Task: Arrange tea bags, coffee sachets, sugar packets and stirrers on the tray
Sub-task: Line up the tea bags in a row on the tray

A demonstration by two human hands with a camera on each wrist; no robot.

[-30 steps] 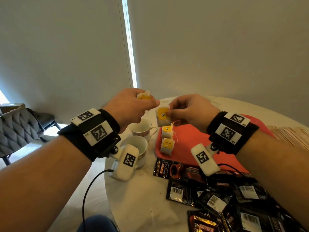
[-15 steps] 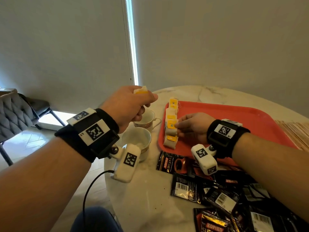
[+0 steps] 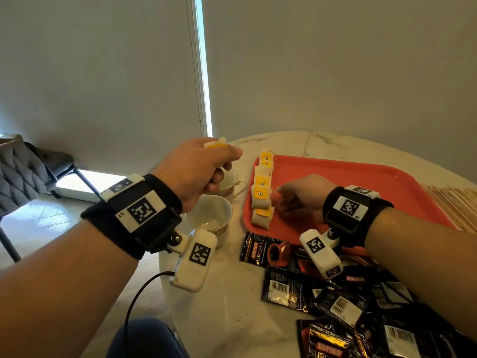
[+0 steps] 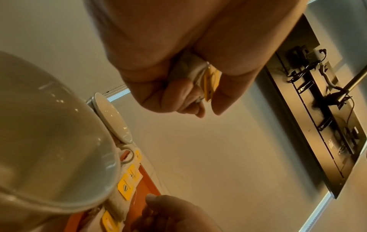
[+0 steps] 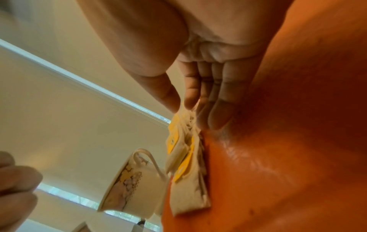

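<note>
Right hand has dropped to the red tray, thumb and finger pinching the newest tea bag into line; left hand grips spare bags beside the tray, ready.

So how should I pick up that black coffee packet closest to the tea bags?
Pinch the coffee packet by its left edge, coming from the bare table side. It lies flat, and other sachets crowd its right side, beneath the right hand's wrist camera. So the left edge is probably the easiest to get at.
</note>
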